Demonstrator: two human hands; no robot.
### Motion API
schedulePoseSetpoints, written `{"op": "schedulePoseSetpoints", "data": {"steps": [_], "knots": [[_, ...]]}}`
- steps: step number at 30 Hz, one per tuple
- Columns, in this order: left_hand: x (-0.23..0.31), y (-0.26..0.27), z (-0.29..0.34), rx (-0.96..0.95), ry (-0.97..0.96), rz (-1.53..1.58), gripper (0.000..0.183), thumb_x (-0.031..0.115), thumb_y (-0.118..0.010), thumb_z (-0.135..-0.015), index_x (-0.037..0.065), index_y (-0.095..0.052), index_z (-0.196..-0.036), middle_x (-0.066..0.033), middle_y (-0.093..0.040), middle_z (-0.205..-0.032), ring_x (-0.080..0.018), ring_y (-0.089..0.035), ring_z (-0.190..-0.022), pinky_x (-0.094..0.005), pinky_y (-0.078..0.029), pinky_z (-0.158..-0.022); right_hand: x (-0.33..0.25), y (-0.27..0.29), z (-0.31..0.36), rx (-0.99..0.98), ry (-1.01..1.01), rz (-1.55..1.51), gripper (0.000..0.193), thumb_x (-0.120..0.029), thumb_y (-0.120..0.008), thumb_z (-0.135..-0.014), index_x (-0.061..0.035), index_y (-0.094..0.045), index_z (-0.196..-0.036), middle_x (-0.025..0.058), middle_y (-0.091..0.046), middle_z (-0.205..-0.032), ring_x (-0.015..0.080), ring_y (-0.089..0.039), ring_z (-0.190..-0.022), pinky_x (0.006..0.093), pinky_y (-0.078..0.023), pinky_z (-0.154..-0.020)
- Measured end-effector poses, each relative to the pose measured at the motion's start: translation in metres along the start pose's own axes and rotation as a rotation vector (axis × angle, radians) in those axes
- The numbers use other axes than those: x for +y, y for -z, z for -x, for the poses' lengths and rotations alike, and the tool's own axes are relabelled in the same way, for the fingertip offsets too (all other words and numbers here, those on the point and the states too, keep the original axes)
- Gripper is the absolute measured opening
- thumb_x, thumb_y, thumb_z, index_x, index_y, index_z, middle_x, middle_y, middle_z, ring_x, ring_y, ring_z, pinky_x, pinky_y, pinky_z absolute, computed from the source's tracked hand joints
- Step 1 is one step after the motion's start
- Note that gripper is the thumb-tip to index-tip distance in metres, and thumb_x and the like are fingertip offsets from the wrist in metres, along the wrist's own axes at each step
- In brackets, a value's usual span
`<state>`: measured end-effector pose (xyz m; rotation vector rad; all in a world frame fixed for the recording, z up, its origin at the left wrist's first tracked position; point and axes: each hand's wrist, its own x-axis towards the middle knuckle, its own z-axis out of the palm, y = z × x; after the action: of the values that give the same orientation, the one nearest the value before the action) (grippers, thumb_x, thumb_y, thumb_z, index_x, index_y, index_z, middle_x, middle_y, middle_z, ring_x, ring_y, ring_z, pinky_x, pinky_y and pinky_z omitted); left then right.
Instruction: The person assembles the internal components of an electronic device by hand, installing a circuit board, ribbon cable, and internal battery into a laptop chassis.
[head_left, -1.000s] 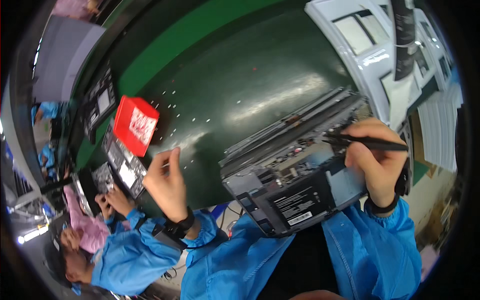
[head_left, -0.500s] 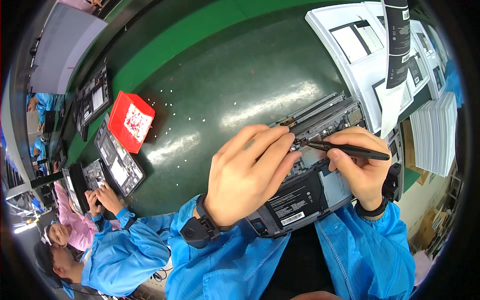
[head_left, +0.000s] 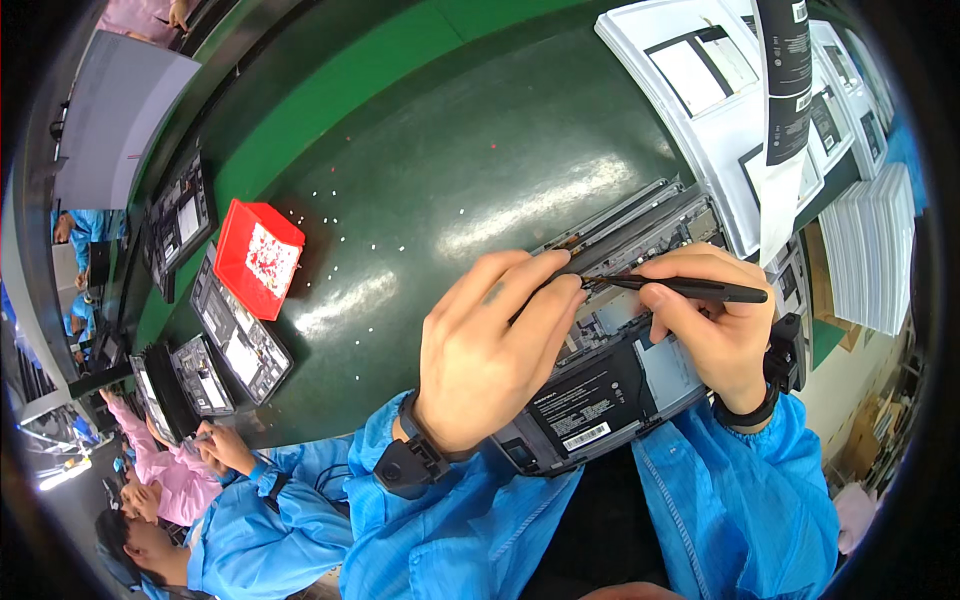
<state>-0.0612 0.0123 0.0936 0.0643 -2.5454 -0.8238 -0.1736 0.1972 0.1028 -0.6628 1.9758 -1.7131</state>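
An opened laptop base lies in front of me, its black battery and circuit boards bare. Over its left half is my left hand, thumb and forefinger pinched together above the board; whatever they grip is hidden or too small to name. My right hand is closed round black tweezers held almost level. Their thin tips point left and meet the area at my left fingertips. The laptop's hinge side and a long grey strip lie just beyond both hands.
A red bin of small white and red bits stands left on the green table, with white bits scattered beside it. More opened laptops lie further left near a co-worker in blue. White trays and a hanging label strip are at right.
The tweezers have tilted flatter and their tips shifted slightly left and up, with my left fingertips drawn a little left. The co-worker's hands moved down off a laptop. My view shifted slightly.
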Motion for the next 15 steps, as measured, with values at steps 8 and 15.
{"op": "schedulePoseSetpoints", "data": {"steps": [8,15], "knots": [[-0.0028,-0.0014,0.0001,-0.009,0.061,0.117,0.02,-0.001,-0.083,-0.073,0.0,-0.075,-0.092,-0.0142,-0.075,-0.106,-0.0313,-0.071,-0.091,-0.037,-0.058,-0.075,-0.0057,0.0019,-0.0019,-0.005,-0.151,-0.174,0.016,0.004,-0.075,-0.088,0.0087,-0.074,-0.104,0.0111,-0.071,-0.088,0.0092,-0.065,-0.058,0.018,-0.045,-0.048],[-0.001,-0.0046,0.0002,0.006,0.068,0.077,0.02,-0.002,-0.083,-0.073,-0.001,-0.074,-0.09,-0.0148,-0.075,-0.105,-0.0313,-0.071,-0.09,-0.037,-0.058,-0.075,-0.0063,-0.0012,-0.0052,0.013,-0.182,-0.081,0.014,0.002,-0.075,-0.089,0.0061,-0.075,-0.102,0.007,-0.07,-0.082,0.0059,-0.063,-0.056,0.0167,-0.042,-0.046]]}}
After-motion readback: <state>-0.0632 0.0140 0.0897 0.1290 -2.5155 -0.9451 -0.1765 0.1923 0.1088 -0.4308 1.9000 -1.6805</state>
